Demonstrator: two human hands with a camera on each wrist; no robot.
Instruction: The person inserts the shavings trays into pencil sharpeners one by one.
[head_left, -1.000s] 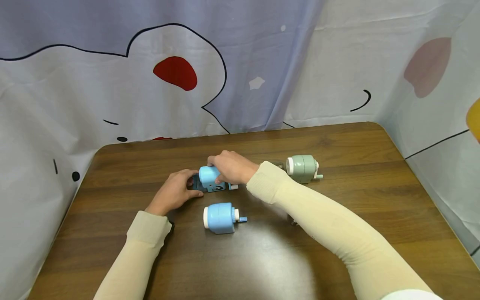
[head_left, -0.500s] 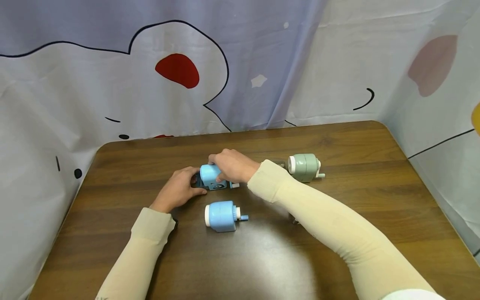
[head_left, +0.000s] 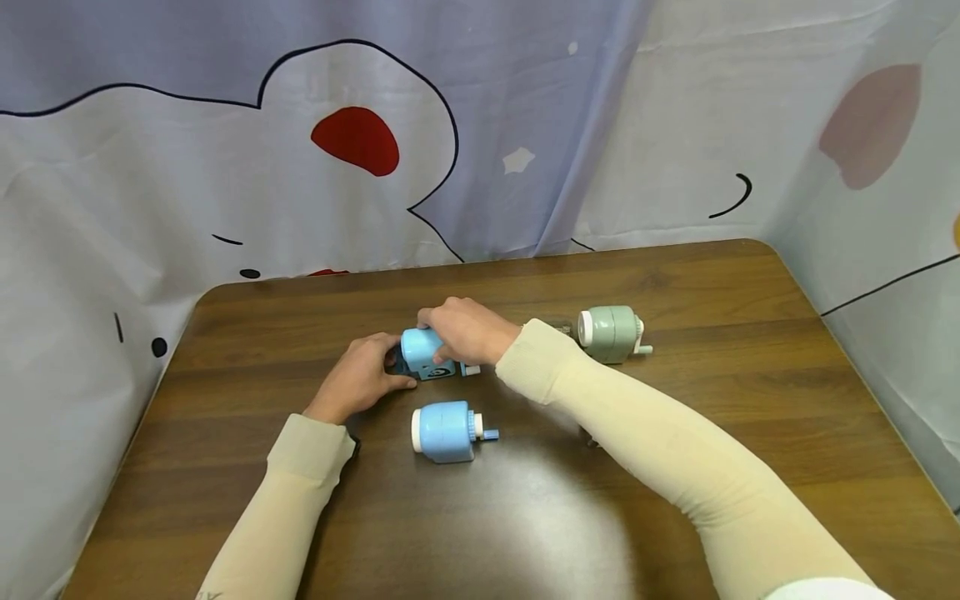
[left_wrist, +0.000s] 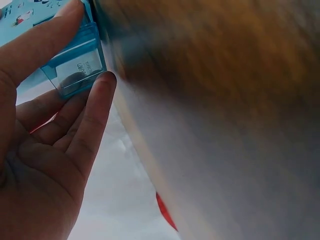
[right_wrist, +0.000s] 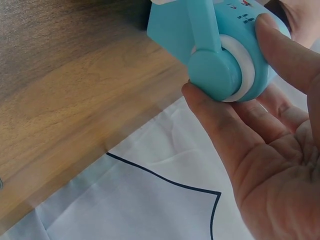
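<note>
A light blue crank pencil sharpener [head_left: 420, 346] stands on the table with its white-tipped crank to the right. My right hand [head_left: 468, 329] grips its body from above, thumb on the near side. In the right wrist view its crank [right_wrist: 212, 70] shows, with a fingertip close beside the hub. My left hand [head_left: 360, 379] is at the sharpener's left end. There, in the left wrist view, its thumb and fingers [left_wrist: 97, 105] hold the translucent blue shavings drawer [left_wrist: 80, 65], which sticks out of the body. Part of the body is hidden under my right hand.
A second blue pencil sharpener [head_left: 444, 432] stands nearer on the wooden table [head_left: 420, 533]. To the right is a green one [head_left: 609, 335], with a dark item [head_left: 561, 328] beside it, partly behind my right sleeve. A patterned curtain [head_left: 495, 125] hangs behind the table.
The view shifts slightly. Both hands stay at the light blue sharpener with almost no visible movement.
</note>
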